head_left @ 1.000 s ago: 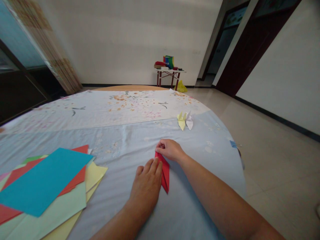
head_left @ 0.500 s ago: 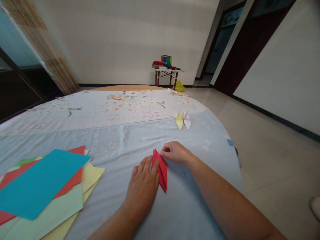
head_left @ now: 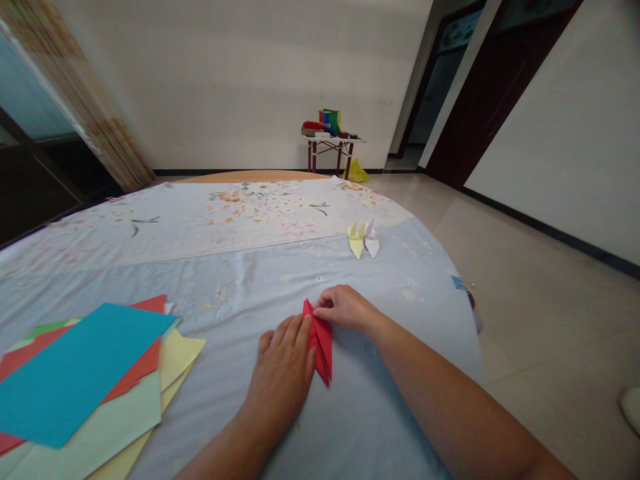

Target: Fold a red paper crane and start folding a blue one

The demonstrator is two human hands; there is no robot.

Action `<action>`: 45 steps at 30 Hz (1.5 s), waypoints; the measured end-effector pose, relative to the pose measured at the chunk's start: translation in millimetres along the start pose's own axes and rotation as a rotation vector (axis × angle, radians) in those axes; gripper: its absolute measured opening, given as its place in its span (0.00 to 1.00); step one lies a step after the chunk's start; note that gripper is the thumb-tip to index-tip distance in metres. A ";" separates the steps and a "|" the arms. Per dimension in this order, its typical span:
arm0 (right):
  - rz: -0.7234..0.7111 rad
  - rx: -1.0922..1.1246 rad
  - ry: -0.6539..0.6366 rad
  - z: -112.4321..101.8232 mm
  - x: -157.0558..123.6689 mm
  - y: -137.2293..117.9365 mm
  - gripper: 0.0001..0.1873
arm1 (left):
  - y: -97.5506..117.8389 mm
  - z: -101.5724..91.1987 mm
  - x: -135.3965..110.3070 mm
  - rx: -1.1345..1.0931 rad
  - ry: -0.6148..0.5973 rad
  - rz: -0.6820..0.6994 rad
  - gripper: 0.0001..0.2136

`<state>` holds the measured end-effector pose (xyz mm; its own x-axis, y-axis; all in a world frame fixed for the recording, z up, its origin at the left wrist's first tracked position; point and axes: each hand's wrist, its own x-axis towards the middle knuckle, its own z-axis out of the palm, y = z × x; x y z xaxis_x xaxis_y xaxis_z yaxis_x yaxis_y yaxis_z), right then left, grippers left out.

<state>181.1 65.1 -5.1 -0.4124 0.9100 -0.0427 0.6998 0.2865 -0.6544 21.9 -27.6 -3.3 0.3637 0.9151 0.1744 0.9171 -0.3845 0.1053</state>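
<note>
- The red paper [head_left: 324, 339] lies under the left hand's fingers and just below the right hand's fingertips, folded into a long, thin diamond with a slit toward its near point.
- The left hand [head_left: 287, 357] is flat, fingers side by side, pressing on the paper's left side.
- The right hand [head_left: 345, 307] is curled up small, its tips touching near the paper's top. I can't tell if a flap is pinched between them.
- Past both hands, a yellow folded shape [head_left: 357, 241] and a white folded shape [head_left: 372, 241] sit side by side with bits sticking up. Those two look all done.
- The red one looks partly done: many folds made, but nothing sticks up yet.
- Left of the left hand, a blue sheet [head_left: 85, 373] tops a messy pile of paper, not folded into shapes.
</note>
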 end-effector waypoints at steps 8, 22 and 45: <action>-0.015 -0.032 0.012 0.4 0.1 -2.0 0.09 | 0.4 -2.3 1.8 0.004 -0.022 -0.004 0.18; -0.038 -0.089 0.034 1.3 -3.1 -4.2 0.07 | -0.9 -3.5 3.6 0.029 -0.020 0.015 0.19; -0.317 -0.184 -0.079 -12.8 -24.1 -5.0 0.19 | -4.8 -6.2 5.2 -0.017 -0.069 0.066 0.24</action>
<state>195.0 45.6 8.9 -0.6642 0.7436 0.0773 0.6205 0.6060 -0.4978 18.4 -21.7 3.2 0.4341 0.8936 0.1139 0.8881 -0.4457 0.1121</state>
